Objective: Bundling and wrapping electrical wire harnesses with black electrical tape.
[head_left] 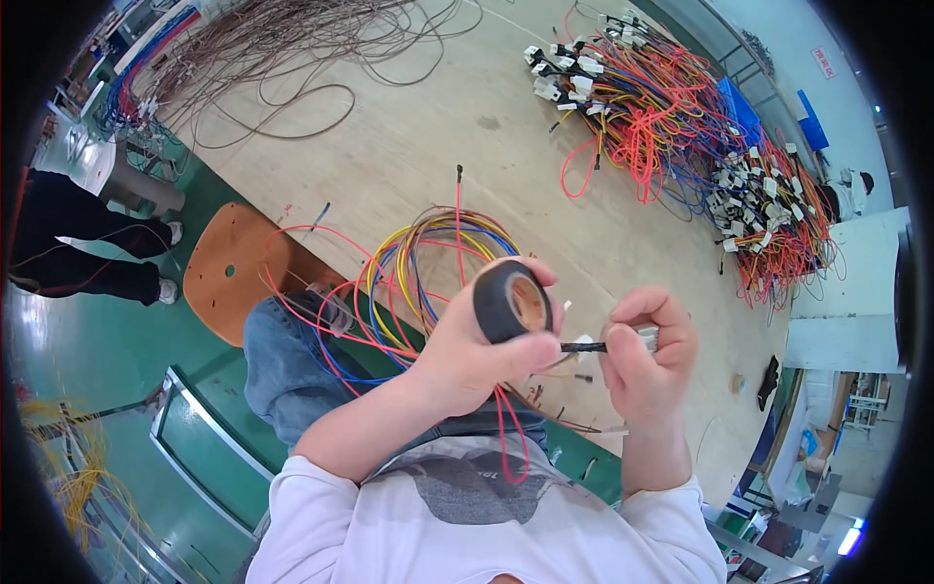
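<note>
My left hand [457,358] is closed around a roll of black tape [494,304], its brown core facing right. Between my two hands runs a short black-wrapped piece of cable [582,347]. My left thumb lies at one end of it, and my right hand [644,368] pinches the other. Something pale, perhaps a connector or label [650,337], shows between my right fingers. Behind my left hand lies a loose coil of red, blue, yellow and brown wires [375,277], running over the table edge onto my lap. Red wire loops [508,438] hang below my left wrist.
On the wooden table [409,136] lie tangled brown wires [263,63] at the far left. Bundled harnesses with white connectors [642,107] are heaped at the far right. An orange stool [229,277] stands left of me, with another person's legs [97,234] beyond it.
</note>
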Demonstrator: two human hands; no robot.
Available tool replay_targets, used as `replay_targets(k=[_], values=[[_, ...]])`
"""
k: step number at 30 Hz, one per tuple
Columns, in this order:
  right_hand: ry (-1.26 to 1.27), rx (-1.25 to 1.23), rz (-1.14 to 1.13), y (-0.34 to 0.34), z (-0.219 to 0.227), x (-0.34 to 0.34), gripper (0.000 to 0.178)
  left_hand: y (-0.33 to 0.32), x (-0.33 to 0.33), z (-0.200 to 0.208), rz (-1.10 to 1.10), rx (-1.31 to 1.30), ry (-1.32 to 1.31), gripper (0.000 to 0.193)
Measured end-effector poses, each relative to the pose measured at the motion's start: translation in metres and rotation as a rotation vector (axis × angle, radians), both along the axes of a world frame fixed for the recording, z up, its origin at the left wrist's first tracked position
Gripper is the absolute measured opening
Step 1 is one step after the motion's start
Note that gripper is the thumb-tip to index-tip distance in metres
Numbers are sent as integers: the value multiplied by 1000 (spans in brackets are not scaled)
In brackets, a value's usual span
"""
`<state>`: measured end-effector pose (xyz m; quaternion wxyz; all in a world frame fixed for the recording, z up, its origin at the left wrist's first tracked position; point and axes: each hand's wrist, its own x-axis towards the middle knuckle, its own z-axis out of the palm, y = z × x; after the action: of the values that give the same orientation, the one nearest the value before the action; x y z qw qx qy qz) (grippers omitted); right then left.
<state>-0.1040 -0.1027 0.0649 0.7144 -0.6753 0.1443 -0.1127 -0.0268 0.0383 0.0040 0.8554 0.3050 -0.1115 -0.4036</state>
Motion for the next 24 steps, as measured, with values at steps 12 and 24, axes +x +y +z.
replay_targets(k=[12, 24], values=[[39, 38, -127, -15, 14, -1, 16, -7, -17, -11, 147, 219, -472, 23], [-186, -555, 167, -7, -29, 0, 15, -1, -7, -12, 34, 385, -598, 36]])
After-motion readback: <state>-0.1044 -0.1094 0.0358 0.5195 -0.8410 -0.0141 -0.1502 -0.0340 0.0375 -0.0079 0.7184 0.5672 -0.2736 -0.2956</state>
